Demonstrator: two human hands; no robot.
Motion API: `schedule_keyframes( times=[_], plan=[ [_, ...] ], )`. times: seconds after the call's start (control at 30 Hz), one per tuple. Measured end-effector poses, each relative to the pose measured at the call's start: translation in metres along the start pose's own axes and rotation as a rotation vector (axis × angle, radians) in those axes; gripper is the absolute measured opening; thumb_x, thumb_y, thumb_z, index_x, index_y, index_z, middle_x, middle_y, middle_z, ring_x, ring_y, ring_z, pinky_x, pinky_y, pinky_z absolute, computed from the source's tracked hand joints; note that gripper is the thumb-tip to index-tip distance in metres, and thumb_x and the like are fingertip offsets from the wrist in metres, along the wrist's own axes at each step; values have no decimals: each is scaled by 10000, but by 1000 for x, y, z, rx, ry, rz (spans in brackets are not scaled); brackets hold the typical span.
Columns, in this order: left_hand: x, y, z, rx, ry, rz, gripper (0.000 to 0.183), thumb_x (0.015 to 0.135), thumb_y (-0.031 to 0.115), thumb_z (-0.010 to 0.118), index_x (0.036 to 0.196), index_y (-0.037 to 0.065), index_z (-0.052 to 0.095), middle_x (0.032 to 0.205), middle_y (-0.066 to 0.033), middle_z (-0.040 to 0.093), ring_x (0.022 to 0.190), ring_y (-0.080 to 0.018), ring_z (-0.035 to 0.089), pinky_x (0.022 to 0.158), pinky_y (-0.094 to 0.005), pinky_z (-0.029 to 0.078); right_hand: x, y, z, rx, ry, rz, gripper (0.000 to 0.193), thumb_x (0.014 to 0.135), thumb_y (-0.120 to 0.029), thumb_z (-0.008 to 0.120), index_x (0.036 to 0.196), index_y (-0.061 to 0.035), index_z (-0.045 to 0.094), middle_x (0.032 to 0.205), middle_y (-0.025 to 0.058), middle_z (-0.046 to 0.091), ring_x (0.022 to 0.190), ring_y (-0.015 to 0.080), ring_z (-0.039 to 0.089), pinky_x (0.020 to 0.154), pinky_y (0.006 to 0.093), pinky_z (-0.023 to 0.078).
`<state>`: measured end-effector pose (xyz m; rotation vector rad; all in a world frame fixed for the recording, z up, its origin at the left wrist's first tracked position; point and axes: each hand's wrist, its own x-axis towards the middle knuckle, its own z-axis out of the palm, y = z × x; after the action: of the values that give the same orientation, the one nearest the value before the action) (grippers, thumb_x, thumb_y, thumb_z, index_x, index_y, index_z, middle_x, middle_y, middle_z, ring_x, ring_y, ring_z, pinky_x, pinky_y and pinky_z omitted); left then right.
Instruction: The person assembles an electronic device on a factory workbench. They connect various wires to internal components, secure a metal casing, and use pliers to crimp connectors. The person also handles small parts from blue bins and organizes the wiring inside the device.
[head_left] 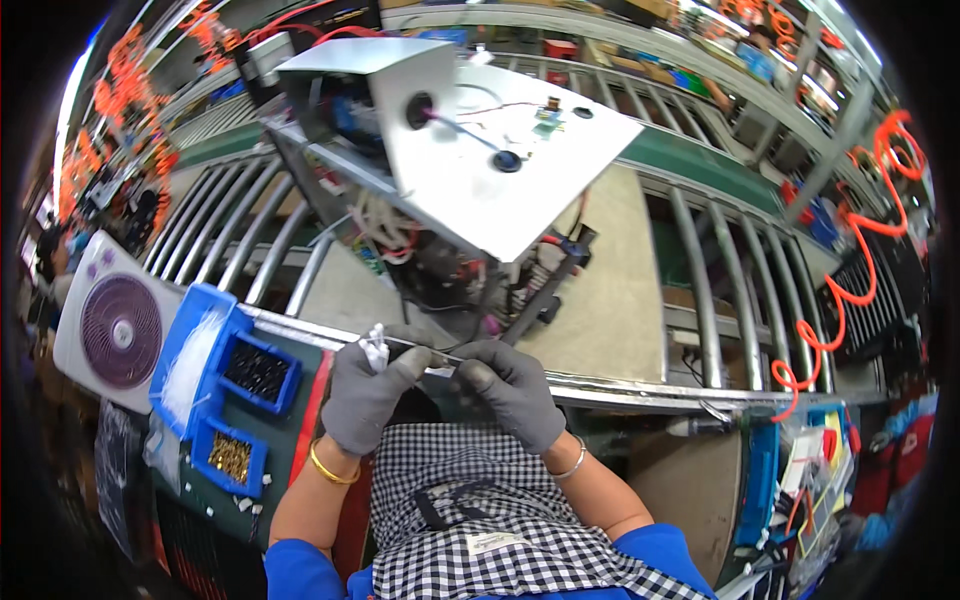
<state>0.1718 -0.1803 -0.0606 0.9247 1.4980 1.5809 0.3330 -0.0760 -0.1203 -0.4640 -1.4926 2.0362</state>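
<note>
Both my hands wear grey gloves and meet just in front of the conveyor's near rail. My left hand (366, 392) is closed in a pinch, with a small crumpled white piece (375, 347) sticking up by its fingers. My right hand (512, 392) is also pinched closed. A thin dark strip (447, 358) with a pale bit below it spans the gap between my fingertips; its kind is too small to tell. Beyond them stands an appliance with a white panel (560, 150) tilted up, and dark parts and wires (465, 270) show beneath it.
At my left are blue bins with black pieces (258, 372) and brass-coloured pieces (230, 456), a blue tray of white strips (195, 360) and a fan-like unit (122, 330). Metal rollers (700, 285) flank the board under the appliance. An orange coiled hose (862, 260) hangs at right.
</note>
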Motion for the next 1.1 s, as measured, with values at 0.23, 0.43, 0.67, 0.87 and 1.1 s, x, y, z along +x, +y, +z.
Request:
schedule_keyframes(
  times=[0.23,0.43,0.67,0.87,1.1],
  plan=[
    [46,-24,90,122,-272,82,342,964,166,582,1250,-21,573,899,-68,687,834,-127,630,785,-283,502,-35,-10,-90,-39,581,-104,273,994,-257,592,1087,-5,641,813,44,642,661,88,579,579,222,465],
    [118,-39,156,299,-88,186,229,899,179,559,1055,12,580,829,-65,632,657,-121,579,581,-260,476,-51,-5,-131,0,747,-129,264,990,-265,606,1097,-30,659,826,24,657,655,63,570,579,193,451],
    [172,-31,168,89,-286,-37,174,852,119,572,1007,43,552,800,-65,632,627,-169,616,571,-305,505,-51,3,-161,-95,747,-149,274,995,-274,602,1101,-26,653,830,31,657,656,70,579,563,204,458],
    [133,-33,169,289,-257,185,276,970,239,508,925,9,654,822,-68,672,812,-164,640,756,-330,503,-22,-20,-177,-319,761,-252,228,981,-196,607,1063,3,686,835,17,658,681,67,575,610,213,466],
    [138,-34,154,736,-135,338,360,982,334,502,1042,38,698,895,-194,692,821,-332,671,755,-414,522,44,-57,-168,-891,531,-615,161,907,-159,674,1041,-78,712,932,118,683,769,277,676,673,346,528]
  ],
)
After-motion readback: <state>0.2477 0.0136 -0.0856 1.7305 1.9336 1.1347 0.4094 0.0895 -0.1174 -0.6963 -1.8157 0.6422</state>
